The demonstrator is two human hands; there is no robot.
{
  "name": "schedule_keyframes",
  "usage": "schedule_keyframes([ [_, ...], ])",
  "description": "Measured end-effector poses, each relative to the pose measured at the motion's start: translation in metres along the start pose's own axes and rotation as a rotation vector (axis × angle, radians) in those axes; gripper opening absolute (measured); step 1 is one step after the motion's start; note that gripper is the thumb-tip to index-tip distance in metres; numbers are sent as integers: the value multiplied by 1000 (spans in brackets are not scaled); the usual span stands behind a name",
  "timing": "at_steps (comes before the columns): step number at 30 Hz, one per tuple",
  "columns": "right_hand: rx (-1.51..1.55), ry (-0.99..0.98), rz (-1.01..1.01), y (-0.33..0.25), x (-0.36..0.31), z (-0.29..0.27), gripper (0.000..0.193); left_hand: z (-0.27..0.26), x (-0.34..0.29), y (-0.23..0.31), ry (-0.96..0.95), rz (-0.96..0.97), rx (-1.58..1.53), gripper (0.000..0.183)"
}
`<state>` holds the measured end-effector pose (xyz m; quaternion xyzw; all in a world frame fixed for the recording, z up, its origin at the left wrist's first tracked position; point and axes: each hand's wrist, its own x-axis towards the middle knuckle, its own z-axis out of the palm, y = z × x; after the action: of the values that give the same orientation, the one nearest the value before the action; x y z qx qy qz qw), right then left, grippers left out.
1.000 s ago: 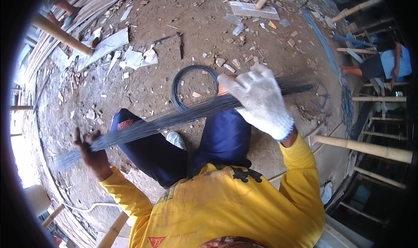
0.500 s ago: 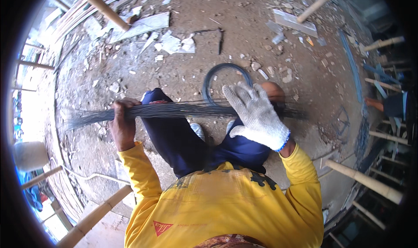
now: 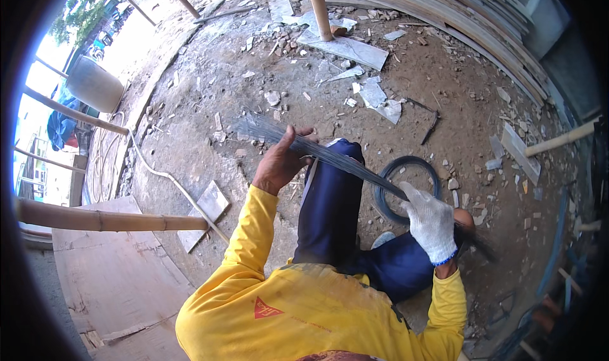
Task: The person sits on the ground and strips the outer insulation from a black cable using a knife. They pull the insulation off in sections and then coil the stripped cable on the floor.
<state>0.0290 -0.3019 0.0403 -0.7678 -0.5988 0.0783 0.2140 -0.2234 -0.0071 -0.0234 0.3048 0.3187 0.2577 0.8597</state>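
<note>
Probably springy, slick wire bundle [image 3: 346, 162] | left of coil [image 3: 382, 203], our left hand [image 3: 282, 161] pinches it | beside coil, our right hand [image 3: 431, 224] clasps it | grip both ends

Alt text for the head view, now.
A long bundle of thin dark-grey wires extends over dark-blue trousers, held near one end by a bare left hand, with a white-gloved right hand over it toward the other. Beyond, a round dark wire coil lies on brown, debris-strewn ground.
</note>
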Motion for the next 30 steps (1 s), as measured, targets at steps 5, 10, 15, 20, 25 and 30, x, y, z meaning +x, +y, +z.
schedule_keyframes([
  [5,-41,37,-32,13,-10,3,40,-16,-56,-8,793,234,525,53],
  [10,-79,-35,-32,13,-5,4,42,12,-58,32,216,890,1894,95],
  [15,-148,13,-94,14,-7,-3,44,26,9,56,-358,882,2230,56],
  [20,-239,67,-85,39,-29,-1,45,11,35,46,-566,514,1835,15],
  [25,-240,64,-105,65,-41,-13,22,0,23,49,-471,128,1355,28],
  [30,-324,43,-54,95,-68,-47,26,-16,28,77,-417,156,1353,31],
])
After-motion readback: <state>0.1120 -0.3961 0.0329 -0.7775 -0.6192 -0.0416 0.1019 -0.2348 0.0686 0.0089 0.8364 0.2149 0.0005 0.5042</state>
